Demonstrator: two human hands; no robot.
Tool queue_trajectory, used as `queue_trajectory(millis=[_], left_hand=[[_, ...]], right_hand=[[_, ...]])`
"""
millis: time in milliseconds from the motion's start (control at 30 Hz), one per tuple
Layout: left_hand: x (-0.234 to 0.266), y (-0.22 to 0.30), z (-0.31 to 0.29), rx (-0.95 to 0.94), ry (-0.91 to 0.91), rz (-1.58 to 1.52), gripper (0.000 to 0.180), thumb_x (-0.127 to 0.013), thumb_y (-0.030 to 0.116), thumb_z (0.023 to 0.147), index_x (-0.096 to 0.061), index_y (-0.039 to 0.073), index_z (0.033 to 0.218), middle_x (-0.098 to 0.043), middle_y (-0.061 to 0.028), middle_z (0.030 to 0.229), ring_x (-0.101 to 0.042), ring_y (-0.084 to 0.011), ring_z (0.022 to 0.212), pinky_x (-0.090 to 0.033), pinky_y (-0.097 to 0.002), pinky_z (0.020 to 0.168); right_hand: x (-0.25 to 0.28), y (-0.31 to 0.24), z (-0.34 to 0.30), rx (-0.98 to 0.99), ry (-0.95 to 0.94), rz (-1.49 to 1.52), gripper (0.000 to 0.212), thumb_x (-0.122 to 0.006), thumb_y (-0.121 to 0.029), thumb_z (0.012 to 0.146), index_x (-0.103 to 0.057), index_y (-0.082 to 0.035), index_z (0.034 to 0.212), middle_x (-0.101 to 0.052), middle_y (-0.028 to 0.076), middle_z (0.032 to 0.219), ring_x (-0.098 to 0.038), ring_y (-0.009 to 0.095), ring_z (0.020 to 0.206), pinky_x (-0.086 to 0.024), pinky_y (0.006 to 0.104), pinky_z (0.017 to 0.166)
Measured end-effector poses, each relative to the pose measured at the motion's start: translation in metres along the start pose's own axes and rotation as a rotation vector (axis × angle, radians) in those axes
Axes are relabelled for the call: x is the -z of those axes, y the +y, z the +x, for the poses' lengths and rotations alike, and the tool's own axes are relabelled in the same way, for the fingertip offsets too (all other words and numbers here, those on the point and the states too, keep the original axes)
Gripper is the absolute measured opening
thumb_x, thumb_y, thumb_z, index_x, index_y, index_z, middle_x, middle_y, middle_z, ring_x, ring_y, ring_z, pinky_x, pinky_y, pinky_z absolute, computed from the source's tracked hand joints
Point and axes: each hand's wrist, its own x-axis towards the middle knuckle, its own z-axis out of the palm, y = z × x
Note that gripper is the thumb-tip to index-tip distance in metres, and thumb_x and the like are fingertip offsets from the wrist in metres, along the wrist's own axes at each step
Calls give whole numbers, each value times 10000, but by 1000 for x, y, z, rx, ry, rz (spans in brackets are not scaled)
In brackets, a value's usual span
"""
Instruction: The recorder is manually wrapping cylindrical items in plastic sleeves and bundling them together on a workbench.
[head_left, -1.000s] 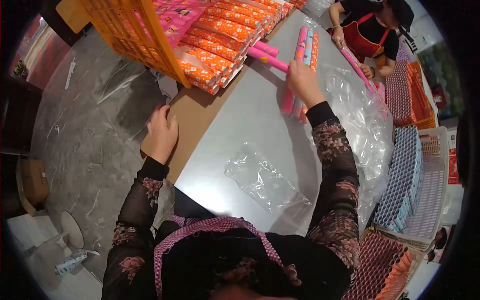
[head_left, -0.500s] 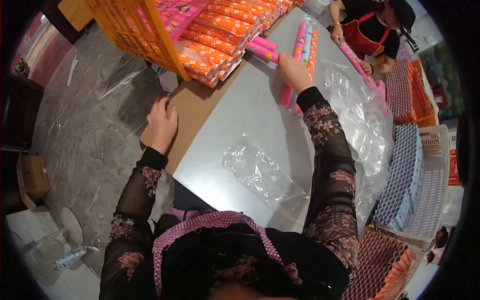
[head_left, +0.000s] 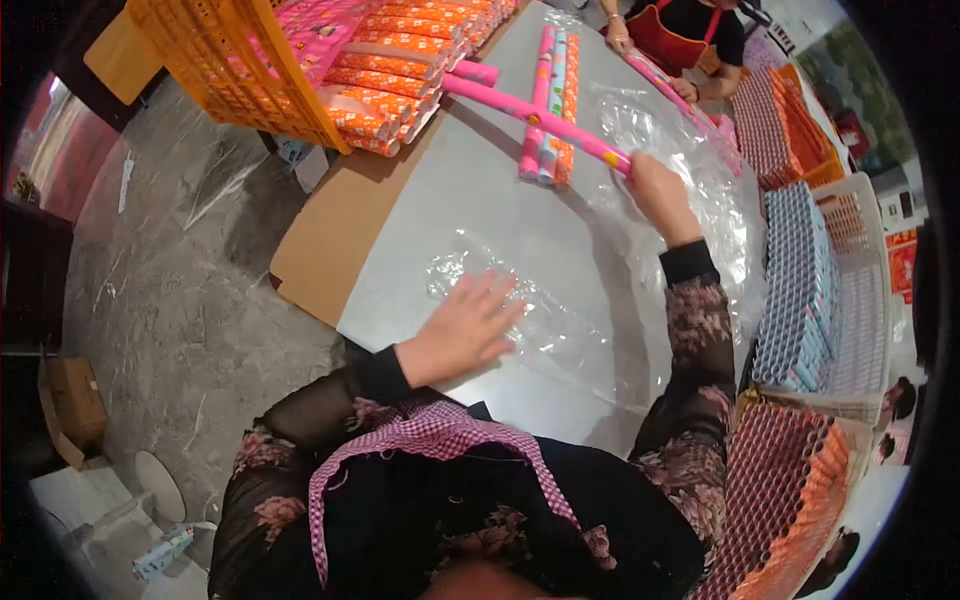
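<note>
My right hand point(head_left: 662, 200) grips one end of a long pink patterned wrapping paper roll point(head_left: 592, 146). The roll slants across the table, passing over a side-by-side set of a pink roll point(head_left: 531, 155), a light blue roll point(head_left: 548, 160) and an orange roll point(head_left: 567, 150). Its far end reaches the stacked rolls at the left, near another short-looking pink roll point(head_left: 477, 72). My left hand point(head_left: 462, 332), slightly blurred, is open with fingers spread over a flat clear plastic bag point(head_left: 560, 335) on the grey tabletop point(head_left: 420, 220).
Stacked orange rolls point(head_left: 385, 75) and an orange plastic crate point(head_left: 215, 75) stand at the far left on cardboard point(head_left: 325, 245). Crumpled clear plastic point(head_left: 715, 220) covers the right side. Beyond it, a co-worker in a red apron point(head_left: 665, 35) handles a pink roll. White baskets point(head_left: 860, 290) of rolls stand right.
My right hand has moved right and nearer, drawing the pink roll out from the stack across the table. My left hand has left the cardboard edge and come over the plastic bag.
</note>
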Motion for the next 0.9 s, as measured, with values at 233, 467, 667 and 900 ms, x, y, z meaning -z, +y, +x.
queue_trajectory(millis=[233, 467, 667, 900], left_hand=[[-57, 4, 20, -185, -181, 153, 648, -587, 507, 886, -470, 149, 1413, -353, -201, 1513, -295, -443, 1401, -233, -612, 1109], [-85, -35, 104, -40, -131, 288, 642, -494, 553, 917, -471, 160, 1424, -330, -219, 1526, -269, -467, 1407, -178, -649, 1111], [-60, -40, 152, 127, -205, 342, 570, -579, 436, 911, -501, 108, 1371, -420, -198, 1455, -364, -452, 1350, -266, -609, 1088], [1, 8, 121, -180, 544, 289, 515, -641, 183, 837, -506, 71, 1321, -517, -114, 1323, -437, -328, 1287, -321, -495, 1106]], right_hand=[[50, 27, -186, -258, -82, 56, 270, -676, -236, 867, -545, -63, 1030, -631, 203, 845, -617, 425, 780, -469, 506, 632], [36, -10, -341, -615, -147, 692, 328, -695, -213, 869, -582, -28, 1114, -601, 43, 757, -563, 151, 643, -454, 315, 576], [53, -83, -346, -889, -401, 1432, 271, -692, -214, 853, -571, -23, 1003, -605, 49, 736, -572, 150, 588, -455, 286, 525], [25, -104, -360, -826, -510, 2064, 239, -656, -183, 843, -552, -18, 981, -530, 26, 675, -504, 117, 485, -416, 239, 438]])
